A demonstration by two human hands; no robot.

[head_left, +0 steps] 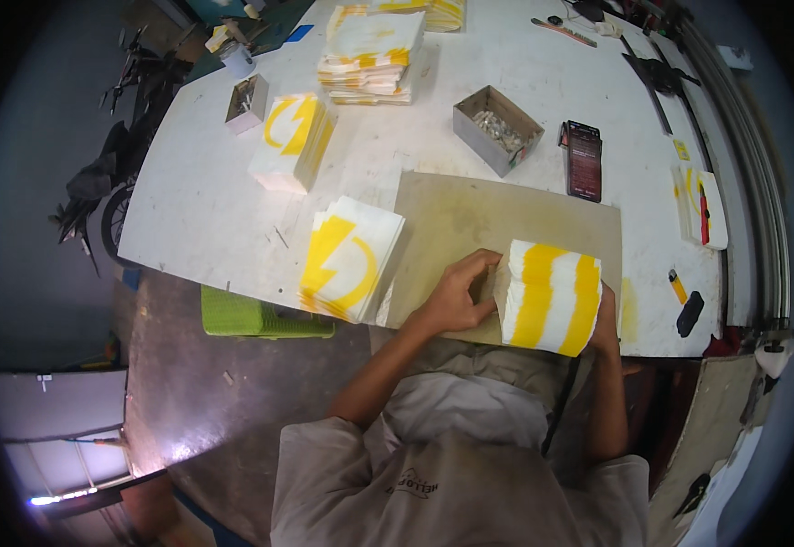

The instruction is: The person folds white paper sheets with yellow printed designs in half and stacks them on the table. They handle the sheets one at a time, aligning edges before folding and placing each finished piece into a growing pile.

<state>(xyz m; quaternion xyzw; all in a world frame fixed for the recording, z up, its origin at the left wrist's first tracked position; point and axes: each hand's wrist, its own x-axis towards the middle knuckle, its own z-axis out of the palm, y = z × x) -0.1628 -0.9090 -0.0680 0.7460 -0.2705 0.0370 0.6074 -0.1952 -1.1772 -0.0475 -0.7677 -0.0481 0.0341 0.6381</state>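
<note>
Left hand [461, 294] curled at the left edge of the yellow-striped paper stack [552, 296], thumb and forefinger parted; whether it truly grips, I can't tell. Right hand [607, 319] is on the far flank, fingers mostly hidden, its closure unclear too. The stack sits over the near edge of the brown board [497, 205] on the worktop [196, 173], and there's the danger: uneven pressure could fan those thin sheets, or a slip could send them lapward! Textures now: slightly ragged layered edges, smooth matte board, and a neat slanting lightning-print pile [347, 260] to the left.
</note>
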